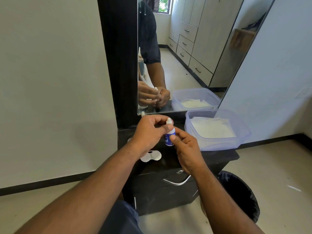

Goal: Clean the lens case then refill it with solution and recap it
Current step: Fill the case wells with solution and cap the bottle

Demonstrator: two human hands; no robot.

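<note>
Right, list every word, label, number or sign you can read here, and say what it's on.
No text here can be read.
Bottle, held in both hands: blue and white label, print too small and blurred to read.
Lens case: no marking shows.
Tub with tissues: no label shows.

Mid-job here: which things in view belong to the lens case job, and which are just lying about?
In the job:
solution bottle, gripped by the right hand
left hand, fingers at the bottle's tip
lens case, lying open on the dark cabinet top

Lying about, for now:
plastic tub holding white tissues
bin with black liner on the floor
mirror
</note>
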